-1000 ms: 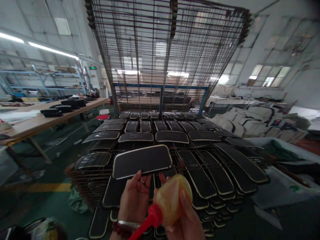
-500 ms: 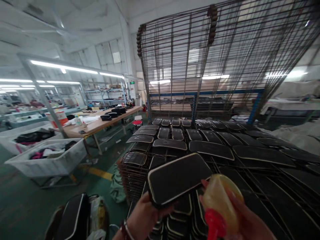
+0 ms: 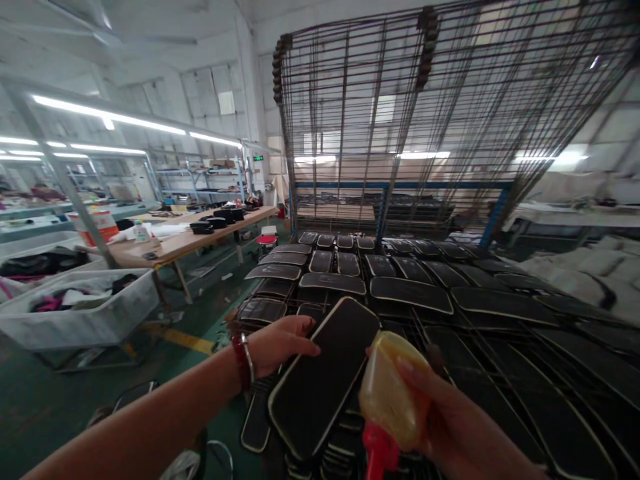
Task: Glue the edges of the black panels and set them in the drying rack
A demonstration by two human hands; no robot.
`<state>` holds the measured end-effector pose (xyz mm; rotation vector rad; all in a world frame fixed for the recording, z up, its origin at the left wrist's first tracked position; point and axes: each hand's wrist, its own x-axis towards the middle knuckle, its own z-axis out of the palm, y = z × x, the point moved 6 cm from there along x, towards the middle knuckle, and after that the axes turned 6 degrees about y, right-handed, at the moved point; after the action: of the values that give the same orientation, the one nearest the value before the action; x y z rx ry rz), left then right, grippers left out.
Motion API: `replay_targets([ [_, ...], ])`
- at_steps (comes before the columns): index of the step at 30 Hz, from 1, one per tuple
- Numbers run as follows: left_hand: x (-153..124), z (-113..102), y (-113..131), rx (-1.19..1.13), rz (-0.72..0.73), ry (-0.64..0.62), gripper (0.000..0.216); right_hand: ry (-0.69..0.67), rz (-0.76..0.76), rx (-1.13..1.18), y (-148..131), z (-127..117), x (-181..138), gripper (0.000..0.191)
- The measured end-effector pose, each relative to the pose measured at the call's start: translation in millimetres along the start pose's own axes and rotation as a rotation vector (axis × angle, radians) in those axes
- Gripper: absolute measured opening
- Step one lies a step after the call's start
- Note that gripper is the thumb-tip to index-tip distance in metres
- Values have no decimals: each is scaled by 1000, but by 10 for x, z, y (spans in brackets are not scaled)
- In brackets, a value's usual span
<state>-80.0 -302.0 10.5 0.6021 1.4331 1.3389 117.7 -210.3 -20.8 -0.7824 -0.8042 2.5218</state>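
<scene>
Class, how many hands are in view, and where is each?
2. The left hand grips the edge of a black panel, centre frame; the right hand holds a yellow squeeze bottle, bottom right. Any distant hands are too small to tell.

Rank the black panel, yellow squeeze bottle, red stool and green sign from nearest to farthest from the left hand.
1. black panel, gripped by the left hand.
2. yellow squeeze bottle, in the right hand.
3. red stool, ahead by the table.
4. green sign, on the far wall.

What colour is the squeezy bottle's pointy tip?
Red tip on a yellowish bottle; head view shows it best.
</scene>
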Motion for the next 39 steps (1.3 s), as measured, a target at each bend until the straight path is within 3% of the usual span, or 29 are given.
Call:
replay_targets([
  [4,-10,39,-53,-47,33,13,29,39,-156,-6,-128,-195,6,49],
  [9,-155,23,-49,-47,-5,-45,31,181,-482,-61,-774,-469,-135,56],
  [12,-219,57,-31,22,-30,-84,30,290,-740,-111,-1143,-449,-308,53],
  [15,-247,111,-20,104,-44,-123,28,287,-907,-192,-1285,-322,-415,44],
  [20,-243,114,-40,116,-66,-137,28,204,-961,-298,-1234,-282,-430,33],
  [25,-213,16,-133,94,-76,-109,30,260,-955,-250,-1145,-430,-429,30],
  [27,-204,4,-184,96,-85,-151,30,290,-934,-226,-1110,-482,-411,33],
  [31,-212,36,-251,69,-102,-269,31,342,-968,-157,-1064,-570,-419,38],
  [39,-266,142,-295,-34,-140,-254,33,398,-948,-75,-860,-609,-471,35],
])
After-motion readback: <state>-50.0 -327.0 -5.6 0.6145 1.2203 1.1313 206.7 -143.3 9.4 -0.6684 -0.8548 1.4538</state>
